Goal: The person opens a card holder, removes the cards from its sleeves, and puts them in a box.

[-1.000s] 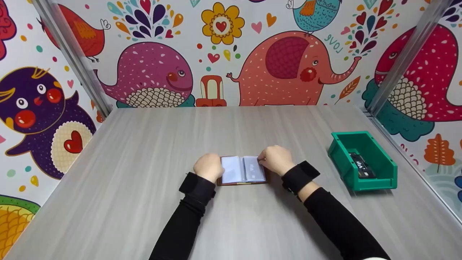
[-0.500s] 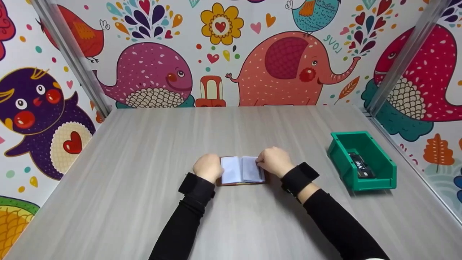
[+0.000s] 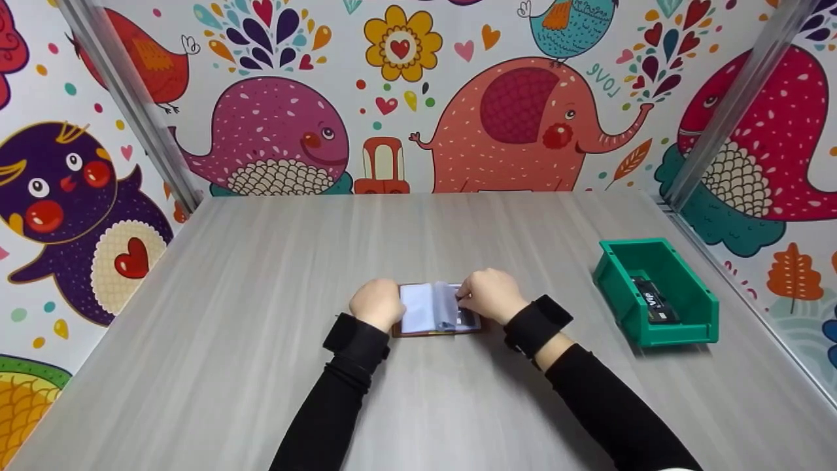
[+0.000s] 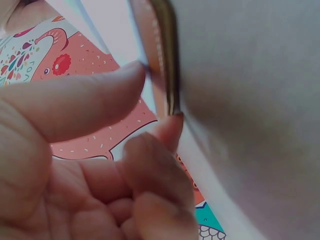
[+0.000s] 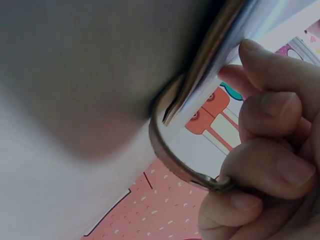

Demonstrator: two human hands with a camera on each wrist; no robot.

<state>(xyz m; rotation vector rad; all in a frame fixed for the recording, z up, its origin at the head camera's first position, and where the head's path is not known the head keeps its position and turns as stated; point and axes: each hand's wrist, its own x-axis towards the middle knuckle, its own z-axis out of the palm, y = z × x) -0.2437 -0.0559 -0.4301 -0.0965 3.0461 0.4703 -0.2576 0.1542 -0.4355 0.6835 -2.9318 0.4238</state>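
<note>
A small brown card holder [image 3: 428, 334] lies spread on the table, with clear plastic sleeves inside. My left hand [image 3: 377, 304] pinches its left edge; in the left wrist view the thumb presses the inner side and a fingertip is at the stitched cover edge [image 4: 167, 60]. On the other side, my right hand [image 3: 492, 296] pinches one plastic sleeve [image 3: 444, 306], which bends up and leftward. Under that sleeve a dark card-like patch [image 3: 467, 319] shows. In the right wrist view a curved strap [image 5: 172, 160] with a metal snap reaches from the holder to my curled fingers.
A green bin [image 3: 677, 335] stands on the right of the table, with black cards [image 3: 656, 302] inside. Printed cartoon walls and metal posts [image 3: 732, 108] border the table [image 3: 261, 261] at the back and sides.
My right hand has shifted slightly left, and the right-hand sleeve, flat earlier, now curls up toward the middle, exposing a dark patch beneath. My left hand stays at the holder's left edge.
</note>
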